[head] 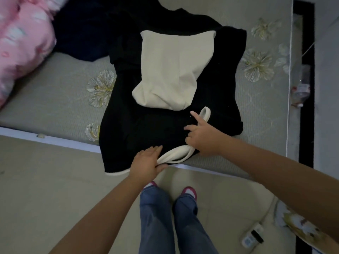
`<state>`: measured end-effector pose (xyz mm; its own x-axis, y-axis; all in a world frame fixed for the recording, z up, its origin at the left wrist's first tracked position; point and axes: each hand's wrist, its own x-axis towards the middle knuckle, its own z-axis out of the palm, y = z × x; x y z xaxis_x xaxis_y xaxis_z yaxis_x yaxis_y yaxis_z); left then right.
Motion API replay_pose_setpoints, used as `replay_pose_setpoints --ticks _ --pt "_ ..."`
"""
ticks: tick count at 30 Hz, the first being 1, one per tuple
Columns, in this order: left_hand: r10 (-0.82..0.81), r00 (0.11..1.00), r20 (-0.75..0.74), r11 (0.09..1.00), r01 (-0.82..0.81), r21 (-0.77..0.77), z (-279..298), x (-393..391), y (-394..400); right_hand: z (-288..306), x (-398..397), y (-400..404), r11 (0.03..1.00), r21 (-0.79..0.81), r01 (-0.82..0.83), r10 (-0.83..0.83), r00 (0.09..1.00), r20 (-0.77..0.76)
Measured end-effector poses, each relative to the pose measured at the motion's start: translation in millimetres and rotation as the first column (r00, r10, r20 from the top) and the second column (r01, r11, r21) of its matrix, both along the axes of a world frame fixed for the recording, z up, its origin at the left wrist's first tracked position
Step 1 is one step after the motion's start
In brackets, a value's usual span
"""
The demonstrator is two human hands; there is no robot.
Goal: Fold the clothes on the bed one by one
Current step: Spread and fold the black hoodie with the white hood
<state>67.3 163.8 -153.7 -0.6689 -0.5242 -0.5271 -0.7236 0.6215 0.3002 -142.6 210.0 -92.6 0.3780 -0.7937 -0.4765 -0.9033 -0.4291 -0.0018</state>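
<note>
A black garment (146, 129) lies spread on the bed (55, 99), hanging slightly over the near edge. A cream top (174, 70) rests on it, its body bunched toward the far side. Two cream straps (176, 154) trail toward me. My left hand (146, 162) pinches the end of the near strap at the bed's edge. My right hand (203, 136) lies on the black garment, fingers curled around the other strap, index finger pointing away. More dark clothing (88, 28) sits piled at the far left.
A pink patterned quilt (22, 43) bulges at the left. The bed's white edge (55, 139) runs across below the clothes. My jeans and pink shoes (189, 191) stand on the floor. A plastic bottle (300, 88) lies right of the bed; a small device with cable (253, 235) sits on the floor.
</note>
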Motion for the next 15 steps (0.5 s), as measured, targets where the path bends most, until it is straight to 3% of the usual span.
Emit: replay_pose_setpoints --ticks 2,5,8,10,13,15 --pt "0.04 0.998 0.044 0.998 -0.038 -0.05 -5.9 5.4 18.0 6.2 -0.3 9.5 0.979 -0.205 0.001 0.025 0.991 0.128" --pt "0.277 0.96 -0.041 0.952 -0.28 -0.123 -10.3 9.7 44.0 14.2 -5.4 23.8 0.922 -0.301 0.243 -0.138 0.933 0.331" --pt "0.514 0.837 -0.186 0.836 -0.538 -0.107 -16.0 7.5 49.5 16.0 -9.7 39.8 0.813 -0.368 0.451 -0.316 0.873 0.371" --pt "0.63 0.754 -0.187 0.756 -0.65 -0.075 -20.3 -1.0 45.9 20.8 -8.0 47.7 0.737 -0.361 0.571 -0.424 0.807 0.41" --pt "0.632 0.768 -0.104 0.765 -0.64 -0.074 -30.8 -22.0 37.7 24.6 -3.6 56.6 0.634 -0.302 0.712 -0.51 0.678 0.53" --pt "0.542 0.837 -0.075 0.83 -0.548 -0.104 -35.4 -31.7 26.5 28.3 -0.9 58.3 0.631 -0.313 0.71 -0.506 0.682 0.528"
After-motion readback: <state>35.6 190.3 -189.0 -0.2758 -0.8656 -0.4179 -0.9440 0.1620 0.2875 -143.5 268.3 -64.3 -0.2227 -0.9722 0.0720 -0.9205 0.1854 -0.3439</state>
